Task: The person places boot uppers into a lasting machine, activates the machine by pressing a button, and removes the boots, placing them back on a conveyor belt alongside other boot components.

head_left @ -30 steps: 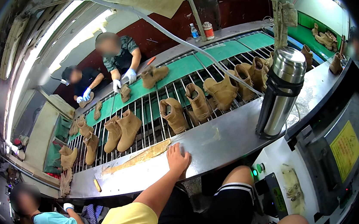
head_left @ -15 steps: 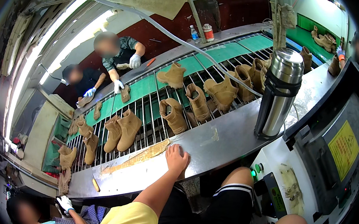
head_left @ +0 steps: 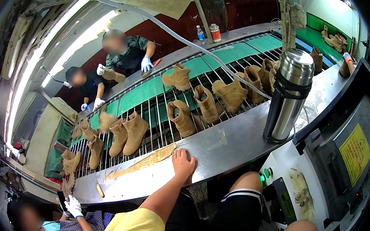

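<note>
My left hand (head_left: 183,164) lies flat on the steel ledge (head_left: 231,142) at the near side of a conveyor (head_left: 152,90), fingers spread, holding nothing. Just left of it a strip of brown tape (head_left: 145,160) is stuck on the ledge. Several tan suede boots ride on the conveyor's metal rods; the nearest boot (head_left: 182,117) lies tilted just beyond my hand, and a pair of boots (head_left: 127,132) stands upright to the left. My right hand is out of view; only that arm's yellow sleeve and elbow show at the bottom right.
A tall steel flask (head_left: 287,96) stands on the ledge to the right. A machine with a control panel (head_left: 355,154) and green lit buttons (head_left: 264,175) fills the right side. Two gloved workers (head_left: 128,54) stand across the conveyor. Another gloved hand (head_left: 72,206) is at lower left.
The worker across the belt has let go of a boot on the green belt and drawn the gloved hand back. My left hand has stayed on the ledge.
</note>
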Motion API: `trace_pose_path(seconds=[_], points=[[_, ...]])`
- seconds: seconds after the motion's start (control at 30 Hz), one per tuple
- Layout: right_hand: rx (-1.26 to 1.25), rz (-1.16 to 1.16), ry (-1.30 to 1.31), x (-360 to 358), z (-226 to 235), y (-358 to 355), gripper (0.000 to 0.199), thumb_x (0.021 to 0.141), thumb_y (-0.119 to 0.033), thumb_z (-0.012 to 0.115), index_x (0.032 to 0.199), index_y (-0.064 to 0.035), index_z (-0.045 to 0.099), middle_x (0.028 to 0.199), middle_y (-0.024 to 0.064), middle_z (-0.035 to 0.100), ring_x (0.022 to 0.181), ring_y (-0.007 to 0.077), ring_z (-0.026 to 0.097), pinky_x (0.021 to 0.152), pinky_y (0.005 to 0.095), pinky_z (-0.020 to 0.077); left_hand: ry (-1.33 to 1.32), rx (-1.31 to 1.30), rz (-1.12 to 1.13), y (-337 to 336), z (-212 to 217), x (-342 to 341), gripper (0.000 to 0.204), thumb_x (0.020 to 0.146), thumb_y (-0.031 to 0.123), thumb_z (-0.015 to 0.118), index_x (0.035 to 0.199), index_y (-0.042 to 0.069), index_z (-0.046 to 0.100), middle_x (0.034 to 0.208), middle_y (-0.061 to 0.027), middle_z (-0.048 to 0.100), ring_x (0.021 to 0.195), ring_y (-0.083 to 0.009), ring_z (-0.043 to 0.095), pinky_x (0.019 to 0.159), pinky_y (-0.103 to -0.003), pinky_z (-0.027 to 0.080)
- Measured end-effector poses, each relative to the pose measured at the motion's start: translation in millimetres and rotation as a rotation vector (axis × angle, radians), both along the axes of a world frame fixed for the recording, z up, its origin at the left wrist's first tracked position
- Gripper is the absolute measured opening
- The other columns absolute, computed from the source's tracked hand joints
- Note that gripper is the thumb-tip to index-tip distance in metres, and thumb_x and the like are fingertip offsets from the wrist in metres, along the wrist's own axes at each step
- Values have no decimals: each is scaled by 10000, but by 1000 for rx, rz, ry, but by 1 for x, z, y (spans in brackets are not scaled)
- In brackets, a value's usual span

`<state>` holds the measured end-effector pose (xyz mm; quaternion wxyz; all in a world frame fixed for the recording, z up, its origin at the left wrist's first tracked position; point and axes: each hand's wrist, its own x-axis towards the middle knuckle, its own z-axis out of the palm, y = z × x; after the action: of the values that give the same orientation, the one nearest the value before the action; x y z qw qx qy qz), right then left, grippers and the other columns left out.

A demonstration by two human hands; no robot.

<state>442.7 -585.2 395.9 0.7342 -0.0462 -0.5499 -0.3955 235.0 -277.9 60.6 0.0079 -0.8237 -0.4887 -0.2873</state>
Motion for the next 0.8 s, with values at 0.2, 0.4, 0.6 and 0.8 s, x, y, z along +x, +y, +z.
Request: trace_pose_path(seconds=[0.2, 0.4, 0.6, 0.8], points=[[-15, 15, -14, -6, 5, 2, 495, 649, -314, 667, 997, -149, 355, 976, 3, 468, 787, 186, 475, 597, 340, 369, 2, -20, 7, 2, -1, -4, 376, 733, 243, 611, 1040, 31, 566, 1136, -144, 565, 1137, -371, 471, 995, -471, 335], [-185, 69, -46, -23, -18, 29, 457, 636, -283, 672, 945, -144, 366, 926, 5, 480, 747, 183, 475, 572, 332, 358, -154, -57, -14, 12, -7, -4, 400, 712, 227, 631, 1062, 42, 574, 1077, -151, 592, 1084, -368, 502, 975, -461, 359], [-1272, 71, -29, -44, -135, 188, 121, 672, -108, 662, 775, -114, 599, 723, 47, 606, 671, 255, 606, 570, 345, 481, -874, -470, 185, 73, -2, -35, 251, 852, 127, 546, 1085, 35, 534, 855, -67, 571, 751, -143, 537, 707, -278, 449], [-1932, -256, -150, -11, -293, 317, 172, 755, -282, 633, 764, -110, 631, 731, 76, 641, 712, 294, 622, 611, 402, 492, -1140, -316, 31, 229, 75, -5, 57, 854, 70, 526, 902, 41, 517, 676, 5, 467, 604, -78, 437, 556, -245, 389]])
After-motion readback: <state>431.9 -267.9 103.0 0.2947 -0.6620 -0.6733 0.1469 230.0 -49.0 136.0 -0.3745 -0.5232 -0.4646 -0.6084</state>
